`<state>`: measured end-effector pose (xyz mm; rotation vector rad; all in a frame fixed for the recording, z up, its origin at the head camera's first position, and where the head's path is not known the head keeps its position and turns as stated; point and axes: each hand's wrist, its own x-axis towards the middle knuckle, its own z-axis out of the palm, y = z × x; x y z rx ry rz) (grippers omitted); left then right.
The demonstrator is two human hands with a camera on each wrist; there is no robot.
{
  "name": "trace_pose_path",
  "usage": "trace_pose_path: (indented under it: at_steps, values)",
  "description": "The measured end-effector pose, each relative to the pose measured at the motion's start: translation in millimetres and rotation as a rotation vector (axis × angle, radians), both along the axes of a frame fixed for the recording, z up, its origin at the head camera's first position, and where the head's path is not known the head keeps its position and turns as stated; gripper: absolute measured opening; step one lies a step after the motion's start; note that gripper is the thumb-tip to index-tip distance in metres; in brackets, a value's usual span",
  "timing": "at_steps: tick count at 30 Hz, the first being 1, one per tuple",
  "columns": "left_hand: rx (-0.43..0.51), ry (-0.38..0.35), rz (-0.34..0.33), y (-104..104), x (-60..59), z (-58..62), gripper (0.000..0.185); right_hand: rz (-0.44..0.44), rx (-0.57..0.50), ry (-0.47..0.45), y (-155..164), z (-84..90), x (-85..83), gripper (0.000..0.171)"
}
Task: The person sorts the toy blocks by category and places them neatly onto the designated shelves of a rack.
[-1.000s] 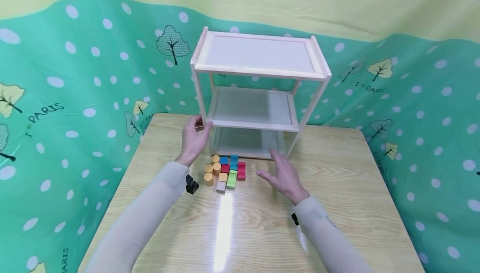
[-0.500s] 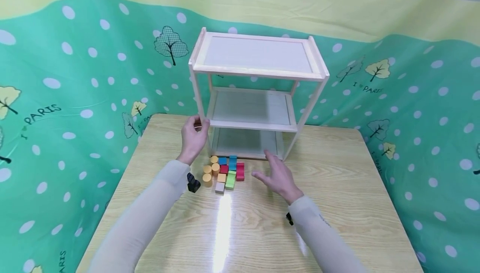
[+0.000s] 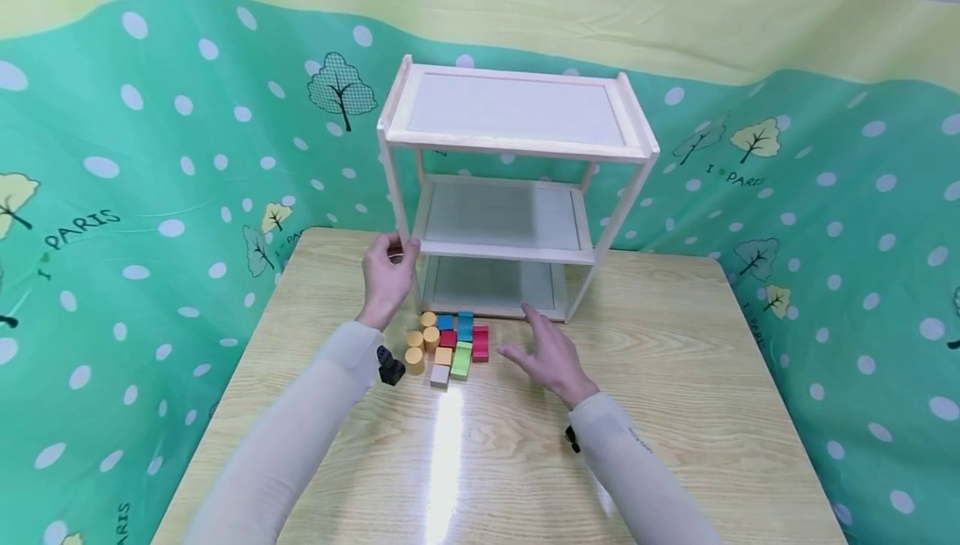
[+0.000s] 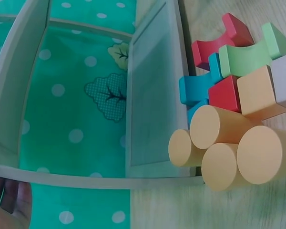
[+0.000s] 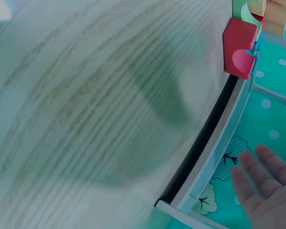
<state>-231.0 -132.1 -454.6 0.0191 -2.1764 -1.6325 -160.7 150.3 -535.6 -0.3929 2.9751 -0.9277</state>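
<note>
A three-tier white wooden shelf stands at the back of the table. My left hand grips its left front post just by the middle tier; in the left wrist view the fingers are partly hidden by the post. My right hand hovers near the lower front edge with fingers spread, holding nothing. Between the hands, before the shelf, lie toy blocks: tan cylinders, a red arch block, a light green arch block, a blue arch block and several small cubes.
The wooden table extends on both sides of the shelf. A green and yellow patterned curtain hangs behind and at the sides. Black wrist cameras sit under the sleeves.
My right hand has drifted slightly left and down, toward the red arch block. The left hand stays at the post, and the blocks and shelf keep their places.
</note>
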Motion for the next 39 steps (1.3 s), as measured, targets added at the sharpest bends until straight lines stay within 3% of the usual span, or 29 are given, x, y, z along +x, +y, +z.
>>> trace_pose_path:
  at_steps: [8,18,32,39]
  values:
    - [-0.004,-0.021,-0.007,-1,0.0,0.3,0.029,-0.003,-0.037,-0.05,-7,-8.7,-1.6,0.092]
    - [-0.022,-0.014,-0.03,-2,0.0,-0.7,0.028,0.014,-0.146,-0.117,-21,-18.3,-7.2,0.076]
    - [-0.033,0.015,-0.034,-3,-1.3,-5.3,0.03,0.019,-0.143,-0.205,-38,-28.7,-9.9,0.078]
    - [-0.037,0.009,-0.032,-3,-1.4,-4.8,0.031,0.007,-0.09,-0.231,-44,-34.9,-15.9,0.079]
